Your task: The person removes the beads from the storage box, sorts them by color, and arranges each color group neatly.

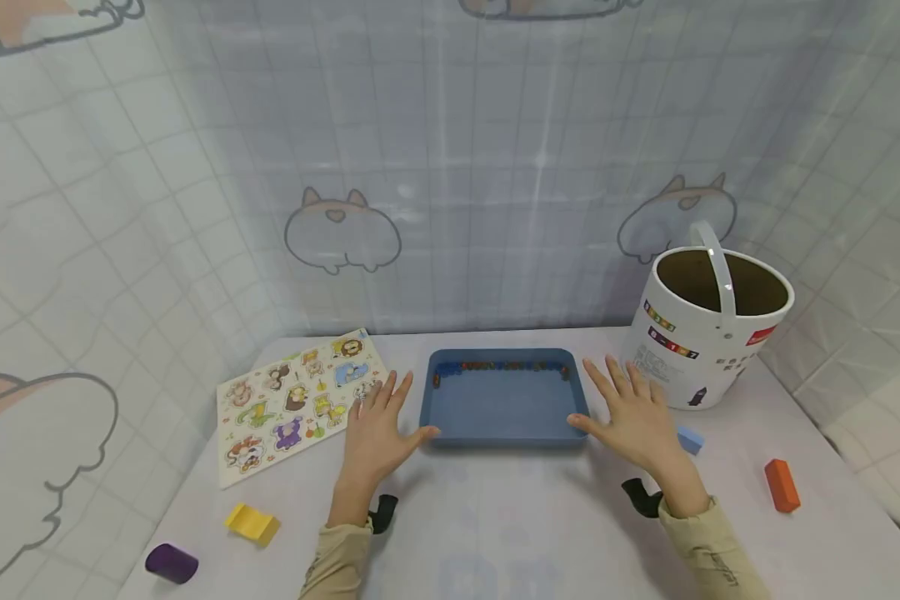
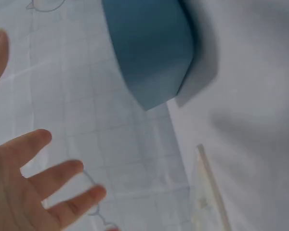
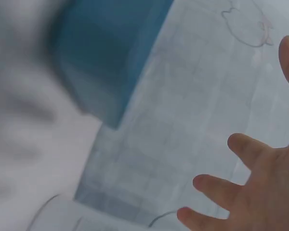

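We take the clock from the tray's centre, head view, twelve o'clock being the far side. Largest, we record a pale grid-patterned backdrop [image 1: 495, 125], then the white table [image 1: 487, 500]. A white bucket [image 1: 708, 354] with its handle raised stands between two and three o'clock. The blue tray [image 1: 504, 408] lies flat on the table, between both hands. A board [image 1: 300, 400] of animal pictures lies at nine o'clock.

We find the left hand [image 1: 379, 435] between eight and nine o'clock and the right hand [image 1: 633, 421] near three. On each, the fingers are straight and spread wide, gripping nothing. Both thumbs point towards the tray; whether the thumb tips touch its rim, we cannot tell.

We note a yellow block [image 1: 252, 524] at eight o'clock and a purple cylinder [image 1: 171, 564] further out on that bearing. A red-orange block [image 1: 782, 486] lies between three and four; a blue block [image 1: 690, 440] sits near the right wrist. Smallest are coloured pieces [image 1: 504, 366], rowed inside the tray along its twelve o'clock wall.
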Motion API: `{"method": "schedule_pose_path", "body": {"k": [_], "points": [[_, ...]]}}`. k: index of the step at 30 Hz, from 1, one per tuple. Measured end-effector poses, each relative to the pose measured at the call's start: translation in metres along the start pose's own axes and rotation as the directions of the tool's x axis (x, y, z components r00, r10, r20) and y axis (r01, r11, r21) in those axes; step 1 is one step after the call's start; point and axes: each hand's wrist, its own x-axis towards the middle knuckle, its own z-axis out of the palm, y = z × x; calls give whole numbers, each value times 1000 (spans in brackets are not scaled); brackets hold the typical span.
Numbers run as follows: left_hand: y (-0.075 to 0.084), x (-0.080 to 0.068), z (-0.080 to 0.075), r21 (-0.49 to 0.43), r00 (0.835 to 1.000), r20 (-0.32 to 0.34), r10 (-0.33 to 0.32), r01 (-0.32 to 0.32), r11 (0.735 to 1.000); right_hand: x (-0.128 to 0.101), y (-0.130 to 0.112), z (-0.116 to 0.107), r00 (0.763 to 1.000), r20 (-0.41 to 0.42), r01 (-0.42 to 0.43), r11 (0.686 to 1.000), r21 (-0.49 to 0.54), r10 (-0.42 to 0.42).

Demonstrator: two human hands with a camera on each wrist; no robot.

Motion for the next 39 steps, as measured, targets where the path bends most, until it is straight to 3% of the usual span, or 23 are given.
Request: {"method": "schedule_pose_path", "body": {"k": [4, 7, 11, 14, 18, 22, 28, 33, 39], "points": [[-2, 0, 7, -82, 999, -3, 38, -38, 996, 25, -17, -8, 996, -47, 82, 996, 23, -81], [-2, 0, 13, -149, 999, 32, 43, -38, 988, 48, -29, -10, 987, -79, 141, 989, 49, -137], [-1, 2, 22, -281, 995, 100, 27, 3, 960, 81, -49, -4, 985, -74, 166, 965, 204, -154], [1, 3, 27, -343, 992, 121, 22, 22, 939, 107, -64, 10, 988, -23, 152, 906, 396, -155], [1, 5, 33, -362, 994, 110, 22, 19, 932, 139, -80, 35, 985, 60, 98, 813, 574, -162], [2, 5, 36, -367, 996, 89, 30, 4, 930, 160, -92, 64, 980, 136, 24, 761, 648, -147], [3, 6, 41, -342, 997, 74, 30, -2, 940, 172, -105, 94, 971, 220, -97, 683, 724, -96], [3, 6, 45, -347, 996, 81, 21, 9, 938, 173, -111, 108, 977, 209, -121, 693, 710, -43], [2, 5, 45, -387, 995, 97, 5, 33, 921, 174, -116, 119, 979, 202, -111, 721, 684, -41]]}}
